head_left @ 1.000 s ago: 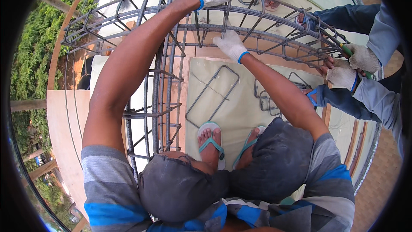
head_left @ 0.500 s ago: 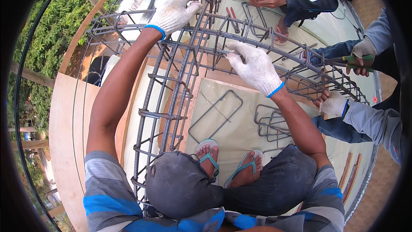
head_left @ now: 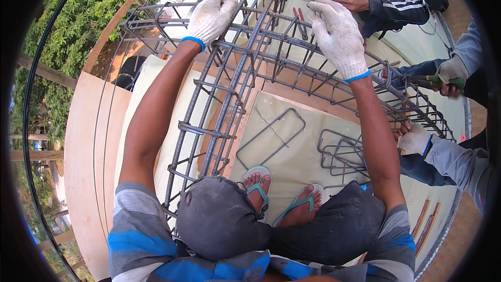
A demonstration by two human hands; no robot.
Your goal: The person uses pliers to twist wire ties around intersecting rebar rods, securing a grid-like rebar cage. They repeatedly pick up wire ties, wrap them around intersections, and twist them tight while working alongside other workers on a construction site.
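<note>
Both my hands wear white knit gloves with blue cuffs. Curled over the bars of a rebar cage [head_left: 206, 131], my left hand [head_left: 210, 18] is closed near where two cages cross. My right hand [head_left: 342, 39] is raised above the crossing cage [head_left: 292, 65], fingers mostly stretched out and nothing visible in them. Its fingertips come near the bare hands [head_left: 350, 1] of a person sitting across from me. Under the crossing cage's far side lies a pair of red-handled pliers [head_left: 301, 23].
A rectangular stirrup [head_left: 271, 137] and several more bent stirrups [head_left: 342, 152] lie on the sheet by my sandalled feet. At the right, another person's gloved hands hold green-handled cutters [head_left: 433, 80] and touch the cage. A curved plywood edge [head_left: 86, 141] runs along the left.
My right hand has lifted off the crossing cage and moved up and right toward the other person's hands. My left hand stays at the cage. The view has shifted slightly.
</note>
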